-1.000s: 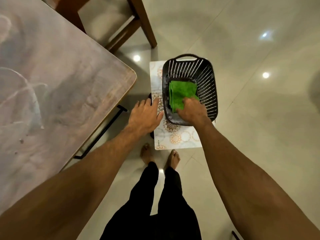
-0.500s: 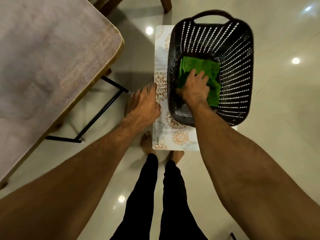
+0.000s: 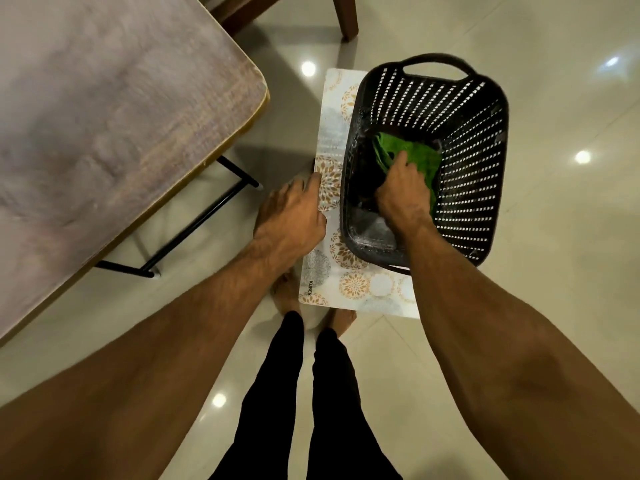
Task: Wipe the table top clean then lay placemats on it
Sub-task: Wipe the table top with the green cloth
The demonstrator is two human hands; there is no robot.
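My right hand point(image 3: 403, 192) closes on the green terry cloth point(image 3: 412, 152) in the black slotted plastic basket point(image 3: 485, 181) at two o'clock; I'd lift straight up, left hand point(image 3: 291, 216) spread steadying the patterned placemat point(image 3: 332, 157).

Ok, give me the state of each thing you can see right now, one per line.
Green cloth: crumpled in the basket, under the right hand.
Basket: upright, on the placemat.
Placemat: flat under the basket, off the table.
Table: top bare.
Right hand: closing on the cloth.
Left hand: at the placemat's edge.
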